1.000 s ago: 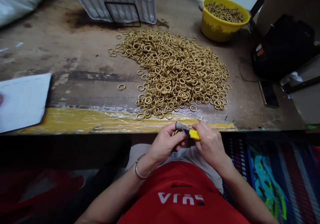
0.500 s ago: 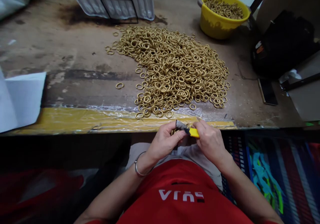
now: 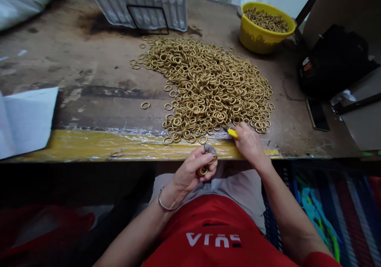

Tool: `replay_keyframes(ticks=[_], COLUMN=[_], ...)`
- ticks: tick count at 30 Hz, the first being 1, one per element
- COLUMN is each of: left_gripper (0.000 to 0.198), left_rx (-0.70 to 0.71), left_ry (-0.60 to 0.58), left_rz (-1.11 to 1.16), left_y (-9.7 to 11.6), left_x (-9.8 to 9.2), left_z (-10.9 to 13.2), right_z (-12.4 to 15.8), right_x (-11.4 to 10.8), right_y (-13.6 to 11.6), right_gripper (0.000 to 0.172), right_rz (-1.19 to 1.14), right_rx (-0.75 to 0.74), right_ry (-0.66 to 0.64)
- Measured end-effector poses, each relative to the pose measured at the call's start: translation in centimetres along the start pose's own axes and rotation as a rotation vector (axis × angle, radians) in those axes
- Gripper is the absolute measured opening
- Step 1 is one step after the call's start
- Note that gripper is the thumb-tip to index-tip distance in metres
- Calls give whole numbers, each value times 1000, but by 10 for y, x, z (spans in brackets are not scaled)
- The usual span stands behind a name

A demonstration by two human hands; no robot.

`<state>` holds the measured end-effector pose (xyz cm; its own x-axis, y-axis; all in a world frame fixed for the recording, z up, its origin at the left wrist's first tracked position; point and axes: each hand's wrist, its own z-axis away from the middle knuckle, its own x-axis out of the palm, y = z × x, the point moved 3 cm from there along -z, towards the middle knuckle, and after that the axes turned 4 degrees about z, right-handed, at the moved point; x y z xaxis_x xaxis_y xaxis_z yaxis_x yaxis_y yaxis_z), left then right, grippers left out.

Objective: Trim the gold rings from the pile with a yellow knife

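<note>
A wide heap of gold-coloured rings covers the middle of the worn wooden table. My left hand hovers just below the table's front edge, closed on several gold rings, its thumb tip wrapped in grey tape. My right hand rests on the table edge at the near side of the heap. It grips a small yellow-handled cutter whose tip points into the rings. A metal bangle circles my left wrist.
A yellow bowl full of rings stands at the back right. A white moulded tray leans at the back. White paper lies at the left edge. A black bag and a dark phone sit at the right.
My hands have parted. The right hand has moved forward with the cutter to the heap's near edge, and the left hand has dropped slightly, keeping its rings.
</note>
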<state>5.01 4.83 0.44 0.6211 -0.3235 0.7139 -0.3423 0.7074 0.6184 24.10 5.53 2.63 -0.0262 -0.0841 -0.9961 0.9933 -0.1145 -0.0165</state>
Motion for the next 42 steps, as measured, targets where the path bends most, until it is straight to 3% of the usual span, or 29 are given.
replay_keyframes(ticks=[2,5,8,13,17,21,25,29,33,35,37,38,40,42], left_gripper=[32,37,34,36,38,36,32,27,25,26,24,21,17,21], left_rx=[-14,32,97,49,-26,21,83,127,108,20,-126,-171,-260,-287], left_ry=[-13,52,135,50,6,77,86,96,-111,-249,-326,-266,-6,111], left_rz=[52,-9,-123,-163,-136,-142,-204,-318,-506,-651,-819,-919,-1167,-1227], left_y=[3,9,12,6,4,5,0,8,28,23,2,-12,-41,-66], left_x=[-2,-5,-6,2,6,7,8,10,16,9,-7,-20,-50,-72], left_z=[-2,-6,-9,-11,-8,-6,-8,1,26,33,30,25,11,-3], right_z=[-3,4,17,25,32,52,69,60,40,36,36,37,42,48], right_x=[0,-10,-24,-30,-28,-24,-14,-9,-10,-12,-11,-10,-6,-4], right_y=[4,7,2,-5,-10,-18,-32,-28,19,36,39,35,24,13], right_gripper=[19,15,23,21,23,14,21,22,22,17,17,18,21,21], right_rz=[-92,-423,-788,-1056,-981,-622,-282,-97,85,9,-132,-205,-321,-398], right_rx=[-53,-227,-376,-412,-375,-229,-145,-81,257,259,150,85,-10,-38], right_ry=[29,81,3,-143,-65,103,104,51,26,155,230,239,230,237])
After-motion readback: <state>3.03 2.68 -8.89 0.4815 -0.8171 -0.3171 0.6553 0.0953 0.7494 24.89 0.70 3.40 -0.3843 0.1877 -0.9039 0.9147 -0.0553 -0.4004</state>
